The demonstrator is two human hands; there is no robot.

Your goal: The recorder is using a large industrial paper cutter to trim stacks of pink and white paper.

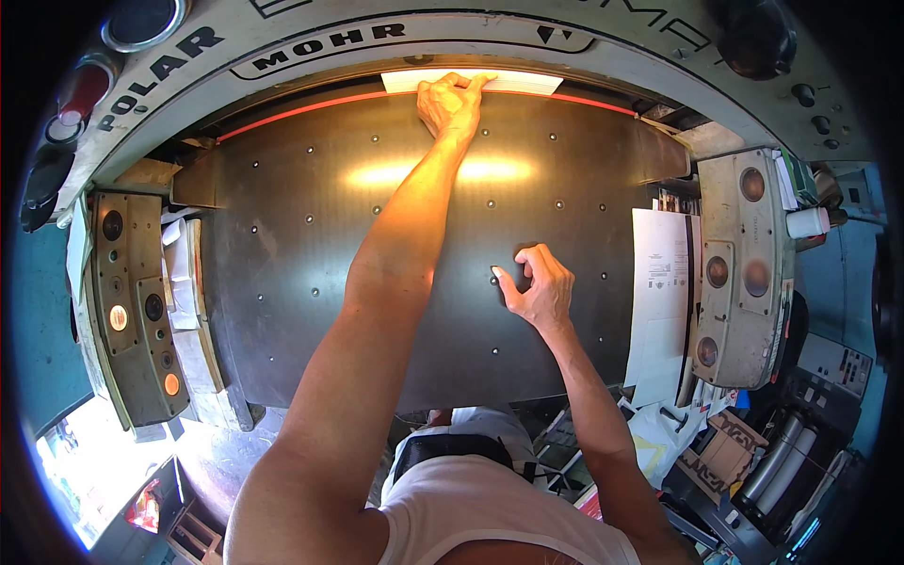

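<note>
At the far side of the dark metal table (438,332) of a Polar Mohr paper cutter, my left hand (450,106) is on a stack of white paper (530,82). Its fingers are bent over the stack, one stretched to the right along the top. The undersides of the fingers are hidden. A red light line (296,109) runs across the table along the stack's front edge. My right hand (545,286) is over the table, right of the middle. Its thumb and curled fingers are apart, with nothing between them.
Control housings with round buttons flank the table, left (131,311) and right (734,268). Printed sheets (653,304) lie along its right edge, other papers (183,275) at the left. The machine's front beam (459,35) spans the far side. Small studs dot the tabletop.
</note>
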